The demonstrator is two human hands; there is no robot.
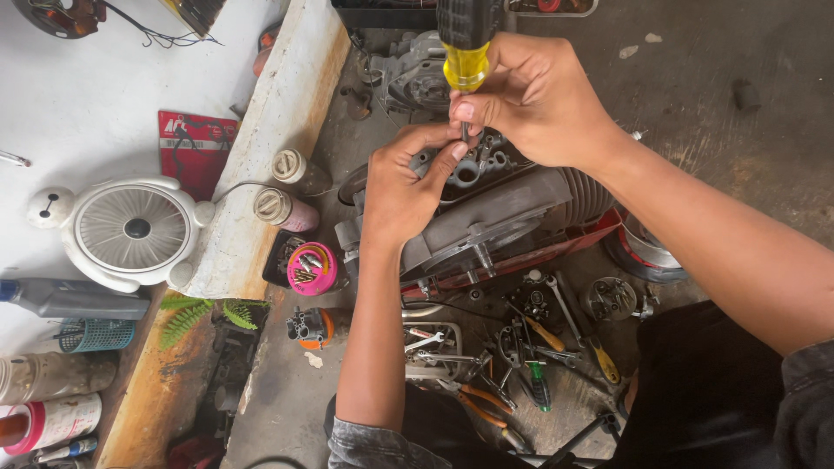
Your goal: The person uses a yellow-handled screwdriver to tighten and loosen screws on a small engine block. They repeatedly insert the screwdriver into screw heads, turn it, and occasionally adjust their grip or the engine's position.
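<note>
My right hand (539,100) grips a screwdriver with a yellow and black handle (466,43), held upright with its thin shaft pointing down into a grey metal engine block (504,213). My left hand (404,187) rests on the top of the block, its fingers pinched around the screwdriver's tip where it meets the casting. The block has cooling fins on its right side and sits on a red base.
Loose wrenches, pliers and screwdrivers (512,356) lie on the floor below the engine. A pink cup of screws (312,269) and two capped bottles (287,208) stand by a white ledge. A small white fan (130,230) sits at the left.
</note>
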